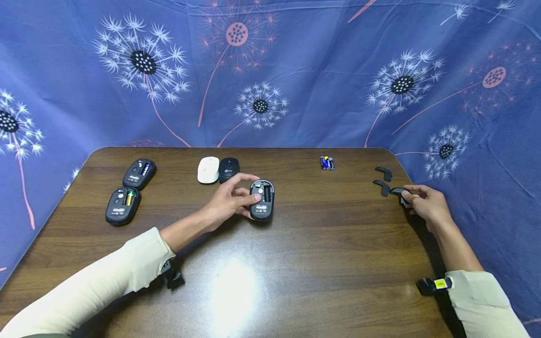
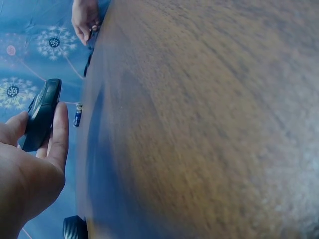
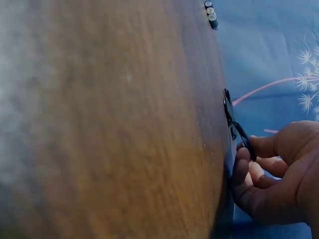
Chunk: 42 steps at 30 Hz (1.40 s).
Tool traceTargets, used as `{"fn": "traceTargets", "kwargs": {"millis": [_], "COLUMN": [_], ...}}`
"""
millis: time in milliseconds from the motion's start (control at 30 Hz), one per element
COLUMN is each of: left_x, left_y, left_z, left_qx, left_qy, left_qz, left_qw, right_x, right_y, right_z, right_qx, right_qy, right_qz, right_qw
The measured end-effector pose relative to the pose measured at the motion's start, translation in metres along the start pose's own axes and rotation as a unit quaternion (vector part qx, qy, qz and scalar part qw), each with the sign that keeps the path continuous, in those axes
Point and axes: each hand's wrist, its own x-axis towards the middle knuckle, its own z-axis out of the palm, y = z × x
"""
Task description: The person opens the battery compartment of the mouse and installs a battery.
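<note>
- Left hand (image 1: 230, 201) is holding a dark mouse (image 1: 263, 211) near the middle of the table (image 1: 321, 253), thumb on one face and fingers wrapped behind.
- Right hand (image 1: 428, 206), way over at 3 o'clock from the mouse, is pinching a thin black cover (image 1: 397, 191) between thumb and fingertips.
- My biggest worry is that cover: it's right by the table's edge, so a sloppy pinch could send it over the side.
- Two loose covers, one (image 1: 383, 173) a bit farther out than the other (image 1: 384, 188), sit around 10 o'clock from the right hand. One careless knuckle could shove them. They also look pretty alike, so mixing them up seems easy.
- The mouse is smooth and, as far as I can tell, held off the wood, so a lazy grip might let it twist or drop.
- Three small batteries (image 1: 327, 163) at 2 o'clock from it are round, so a bump could probably set them rolling.
- As for looks: the mouse is belly up, rounded, black with a lighter rim round its top end. Its battery slot (image 1: 267, 194) is uncovered at roughly 1 o'clock on the belly, all dark, and I can't spot a battery inside. Pale print sits lower down, too tiny to read.
</note>
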Motion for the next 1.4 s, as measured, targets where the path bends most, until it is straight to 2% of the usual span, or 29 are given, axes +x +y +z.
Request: {"fn": "traceTargets", "kwargs": {"millis": [267,467,667,867,1067,1300,1400], "left_x": [-0.001,-0.003,-0.003,-0.002,-0.002,-0.001,-0.002], "left_y": [0.0,-0.001,-0.001,-0.001,-0.002,-0.001,0.001], "left_z": [0.0,0.001,0.0,0.001,0.0,0.002,0.003], "left_qx": [-0.001,0.002,0.006,0.001,0.003,0.003,0.003], "left_qy": [0.002,-0.002,-0.002,-0.002,-0.002,-0.004,-0.005], "left_qz": [-0.003,-0.007,-0.005,-0.006,-0.012,-0.007,-0.009], "left_qw": [1.0,1.0,1.0,1.0,0.9999,1.0,0.9999], "right_x": [0.011,0.015,0.019,0.021,0.019,0.019,0.019], "right_y": [-0.001,-0.003,-0.002,0.0,-0.002,-0.014,-0.022], "right_z": [0.002,0.003,0.004,0.004,0.007,0.016,0.019], "right_qx": [-0.033,-0.086,-0.101,-0.095,-0.105,-0.124,-0.121], "right_qy": [0.037,0.073,0.066,0.062,0.067,0.091,0.087], "right_qz": [0.021,0.038,0.067,0.067,0.048,-0.017,-0.031], "right_qw": [0.9985,0.9928,0.9904,0.9912,0.991,0.988,0.9883]}}
